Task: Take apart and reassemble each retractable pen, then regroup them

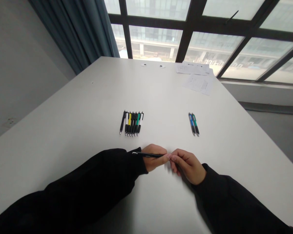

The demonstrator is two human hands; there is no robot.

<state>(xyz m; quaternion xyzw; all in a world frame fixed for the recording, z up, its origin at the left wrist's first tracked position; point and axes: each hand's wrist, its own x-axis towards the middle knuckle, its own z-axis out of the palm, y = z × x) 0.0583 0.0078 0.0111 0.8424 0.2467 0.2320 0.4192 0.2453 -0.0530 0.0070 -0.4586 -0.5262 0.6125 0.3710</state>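
My left hand [154,156] is closed around a black pen [150,155], which lies nearly level with its clip end pointing left across the wrist. At the pen's other end, the thumb and fingers of my right hand [188,165] pinch together, touching the left fingertips. The fingers hide the pen's tip. Beyond my left hand, several click pens [132,124] lie side by side in a row, in black, white, yellow and green. Farther right lie a blue pen [191,124] and a green pen [195,124], close together.
Everything lies on a white table [100,107]. Paper sheets [197,83] rest at its far right corner. Two small white oval pieces [162,66] sit along the far edge. Behind are a window [158,39] and a blue curtain [80,29].
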